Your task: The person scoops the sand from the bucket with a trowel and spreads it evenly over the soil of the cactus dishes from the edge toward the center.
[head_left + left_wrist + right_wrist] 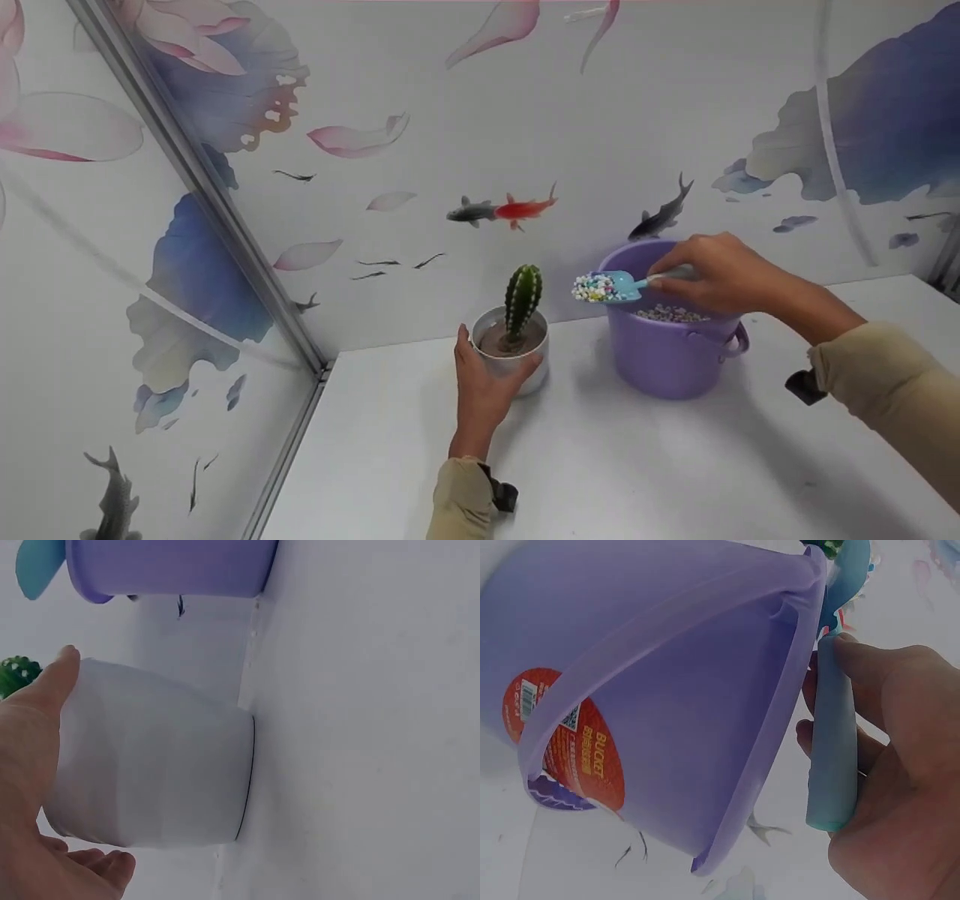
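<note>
Two sleeves (889, 382), right hand (724, 271) gripping one blue scoop (625, 286), left hand (489, 382) clasping one cactus pot (157, 757), one bucket (664, 360)

Khaki sleeves (889, 390); black wrist pieces (805, 386), apparently cameras.

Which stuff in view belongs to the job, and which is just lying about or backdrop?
Job:
white pot with cactus, left hand around it
blue scoop of coloured pellets, in right hand
purple bucket, more pellets inside

Not job:
printed wall, backdrop
white table, support only
black wrist units
</note>
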A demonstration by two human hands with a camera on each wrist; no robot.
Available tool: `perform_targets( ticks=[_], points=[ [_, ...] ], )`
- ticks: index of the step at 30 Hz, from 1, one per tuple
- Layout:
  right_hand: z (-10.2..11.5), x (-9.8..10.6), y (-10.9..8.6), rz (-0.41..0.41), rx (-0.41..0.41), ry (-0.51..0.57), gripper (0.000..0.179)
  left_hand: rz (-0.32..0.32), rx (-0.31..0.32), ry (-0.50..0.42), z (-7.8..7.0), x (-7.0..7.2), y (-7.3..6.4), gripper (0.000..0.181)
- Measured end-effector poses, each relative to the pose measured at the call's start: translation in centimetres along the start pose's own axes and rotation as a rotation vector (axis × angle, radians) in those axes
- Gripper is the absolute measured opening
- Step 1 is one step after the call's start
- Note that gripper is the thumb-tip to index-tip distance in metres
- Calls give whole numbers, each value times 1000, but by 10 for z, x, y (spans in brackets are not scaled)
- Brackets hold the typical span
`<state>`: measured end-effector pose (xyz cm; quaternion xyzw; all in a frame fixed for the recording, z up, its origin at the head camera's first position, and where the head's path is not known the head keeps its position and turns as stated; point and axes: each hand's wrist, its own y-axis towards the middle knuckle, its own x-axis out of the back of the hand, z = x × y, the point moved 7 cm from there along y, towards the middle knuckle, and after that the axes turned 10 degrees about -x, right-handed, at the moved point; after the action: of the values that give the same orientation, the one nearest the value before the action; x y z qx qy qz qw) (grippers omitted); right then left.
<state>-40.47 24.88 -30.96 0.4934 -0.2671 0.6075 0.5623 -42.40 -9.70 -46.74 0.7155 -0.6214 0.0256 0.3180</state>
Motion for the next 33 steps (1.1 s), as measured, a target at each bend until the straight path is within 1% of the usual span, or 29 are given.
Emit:
perform_targets(
  ticks=[2,7,10,15,18,28,33],
  points=[
    [5,-2,1,2,-2,2,22,4,-4,-14,2,0,-1,134],
    [20,-6,2,-1,44,-4,23,2,-45,-38,2,0,-1,126],
    [27,-9,2,4,58,-21,24,1,-55,-46,1,0,-1,124],
    [38,-14,4,-16,95,-47,24,9,-36,-21,-2,-1,0,126],
    [44,-17,5,-37,114,-51,23,11,-35,-2,-2,0,0,127],
    [62,-30,3,-68,110,-117,22,23,-21,-11,1,0,-2,126],
    [66,-35,3,-67,100,-125,22,20,-18,-20,2,-1,-3,125]
  ],
)
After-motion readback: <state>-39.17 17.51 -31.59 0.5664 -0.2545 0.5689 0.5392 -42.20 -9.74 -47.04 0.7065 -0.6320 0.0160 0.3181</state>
